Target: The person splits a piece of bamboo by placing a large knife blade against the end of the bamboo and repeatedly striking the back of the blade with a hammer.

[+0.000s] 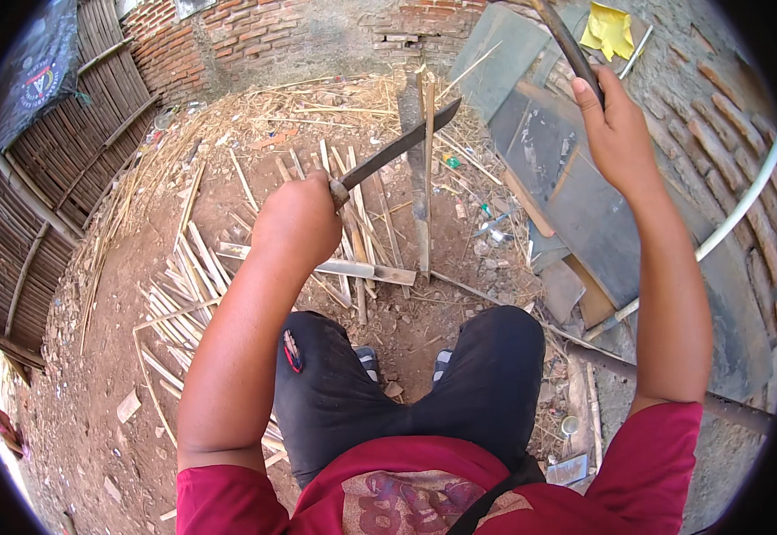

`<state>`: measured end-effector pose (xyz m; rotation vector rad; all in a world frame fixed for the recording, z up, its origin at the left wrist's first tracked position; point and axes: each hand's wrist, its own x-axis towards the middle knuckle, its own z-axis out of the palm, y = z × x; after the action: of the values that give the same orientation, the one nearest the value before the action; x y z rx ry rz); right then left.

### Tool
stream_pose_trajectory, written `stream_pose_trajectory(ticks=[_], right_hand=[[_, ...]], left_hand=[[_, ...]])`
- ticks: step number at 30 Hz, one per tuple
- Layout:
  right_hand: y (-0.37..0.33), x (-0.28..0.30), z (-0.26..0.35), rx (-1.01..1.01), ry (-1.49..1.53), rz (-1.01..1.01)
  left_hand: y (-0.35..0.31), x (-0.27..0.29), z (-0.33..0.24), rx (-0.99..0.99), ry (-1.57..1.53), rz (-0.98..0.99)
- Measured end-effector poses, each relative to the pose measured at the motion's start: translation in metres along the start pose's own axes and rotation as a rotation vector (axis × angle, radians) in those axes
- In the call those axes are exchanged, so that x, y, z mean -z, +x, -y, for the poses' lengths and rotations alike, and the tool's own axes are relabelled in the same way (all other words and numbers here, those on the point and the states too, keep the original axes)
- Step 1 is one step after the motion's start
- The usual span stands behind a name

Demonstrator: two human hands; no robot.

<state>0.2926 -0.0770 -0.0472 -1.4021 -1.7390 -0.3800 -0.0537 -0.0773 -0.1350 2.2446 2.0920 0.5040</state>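
Observation:
My left hand [297,221] is closed round the handle of a machete [393,156], whose dark blade slants up to the right. The blade crosses a narrow upright strip of wood or bamboo [423,214] in front of my knees; whether it has cut into the strip, I cannot tell. Raised at the upper right, my right hand [619,134] grips a dark, slightly curved stick [570,49], its upper end reaching the picture's edge. Below the machete a short flat piece of wood [366,271] lies across several pale strips.
Split strips [197,267] lie piled on the dirt at left. A woven bamboo wall [58,178] stands at far left, a brick wall [255,40] behind. Dark flat sheets [585,214], a white pipe [745,201] and a yellow scrap [608,31] are on the right.

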Motion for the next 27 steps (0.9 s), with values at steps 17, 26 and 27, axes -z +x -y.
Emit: stream_pose_trajectory(ticks=[17,26,27], right_hand=[[-0.068,-0.061,-0.026,0.003,-0.203,0.403],[-0.065,-0.066,-0.02,-0.119,-0.046,0.211],[-0.081,-0.075,-0.032,-0.023,-0.191,0.363]], left_hand=[[-0.004,-0.012,-0.004,-0.025,0.026,0.092],[0.004,-0.032,0.008,0.036,-0.01,0.07],[0.005,-0.037,0.006,0.04,-0.02,0.075]])
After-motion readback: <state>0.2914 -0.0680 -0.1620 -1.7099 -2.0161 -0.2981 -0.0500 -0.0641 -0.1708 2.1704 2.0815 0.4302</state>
